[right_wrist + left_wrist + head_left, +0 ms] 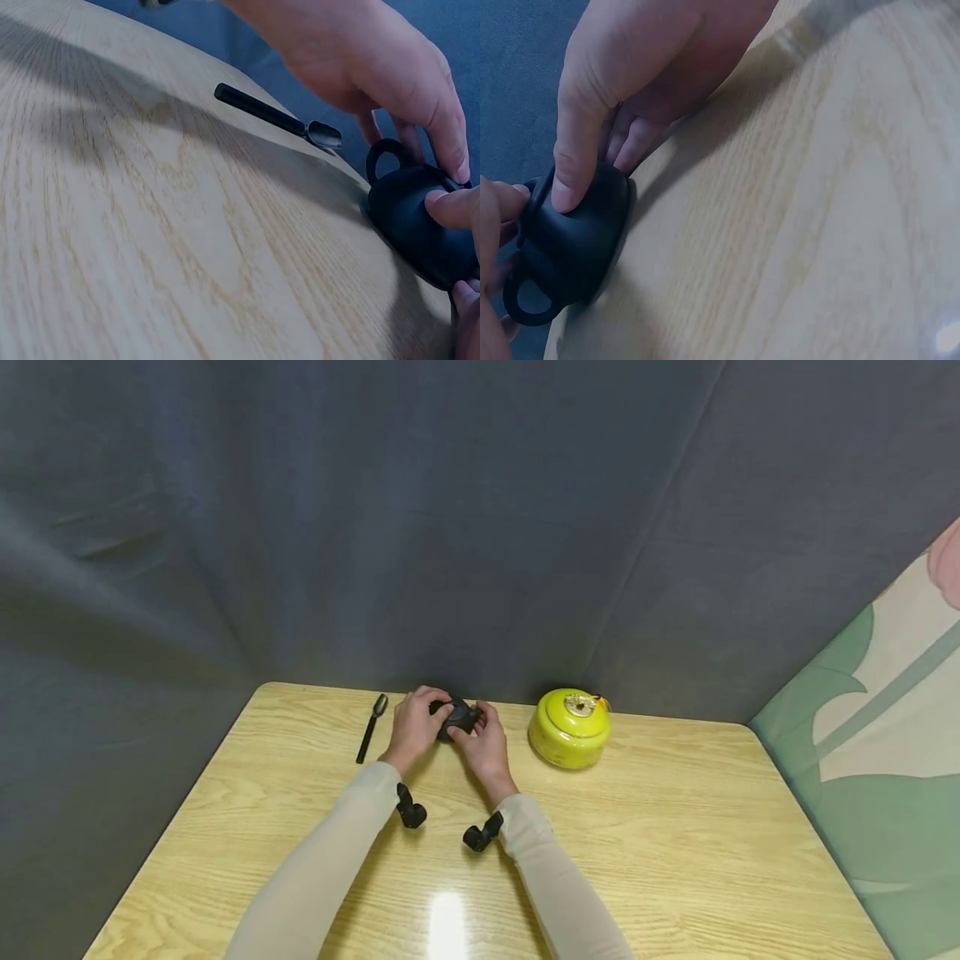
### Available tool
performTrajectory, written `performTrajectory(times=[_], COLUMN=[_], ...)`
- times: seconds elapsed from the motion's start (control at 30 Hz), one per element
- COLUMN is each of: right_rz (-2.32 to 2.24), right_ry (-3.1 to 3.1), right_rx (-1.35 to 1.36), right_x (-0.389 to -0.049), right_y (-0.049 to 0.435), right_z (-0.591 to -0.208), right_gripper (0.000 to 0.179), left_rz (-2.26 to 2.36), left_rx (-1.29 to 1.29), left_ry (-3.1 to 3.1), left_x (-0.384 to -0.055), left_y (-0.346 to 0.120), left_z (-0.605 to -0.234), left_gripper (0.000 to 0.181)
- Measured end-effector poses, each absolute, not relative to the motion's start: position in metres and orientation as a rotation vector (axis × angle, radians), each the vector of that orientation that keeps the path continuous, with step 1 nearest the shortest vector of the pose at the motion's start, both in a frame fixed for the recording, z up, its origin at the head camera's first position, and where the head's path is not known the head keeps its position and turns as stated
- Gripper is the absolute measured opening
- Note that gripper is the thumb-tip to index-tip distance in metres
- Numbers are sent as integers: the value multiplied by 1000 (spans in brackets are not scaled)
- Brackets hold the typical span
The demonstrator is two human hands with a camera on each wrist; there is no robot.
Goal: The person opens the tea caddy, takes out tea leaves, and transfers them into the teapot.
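Two pale sleeves (322, 860) come in from the bottom of the frame, a black wrist camera (412, 812) on the left one, reaching up across the wooden surface (690, 852), with a yellow lidded jar (567, 739) sitting right of centre and a black-handled spoon (366, 740) lying just left of the action. And here it is, upper centre of the surface: left hand (415, 727) and right hand (487, 750) both grasp the black teapot (462, 718), loop handle on the left hand's side, dark cloth (450, 527) filling the top behind
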State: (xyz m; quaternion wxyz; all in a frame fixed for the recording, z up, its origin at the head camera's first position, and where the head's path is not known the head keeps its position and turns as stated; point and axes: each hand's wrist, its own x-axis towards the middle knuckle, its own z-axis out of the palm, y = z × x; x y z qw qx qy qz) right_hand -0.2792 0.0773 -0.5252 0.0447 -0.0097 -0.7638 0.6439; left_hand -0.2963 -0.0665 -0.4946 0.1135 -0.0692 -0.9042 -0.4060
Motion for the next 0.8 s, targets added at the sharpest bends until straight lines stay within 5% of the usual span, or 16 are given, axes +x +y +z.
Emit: performTrajectory(times=[0.8], right_rz=[1923], right_ry=[-2330], right_rx=[-82], right_x=[-282], right_y=[78], right_z=[-525], right_gripper=[75], left_rz=[-1194], left_rx=[-226], left_ry=[-2622], left_x=[-283], left_y=[-88], left_z=[-469], left_gripper=[16])
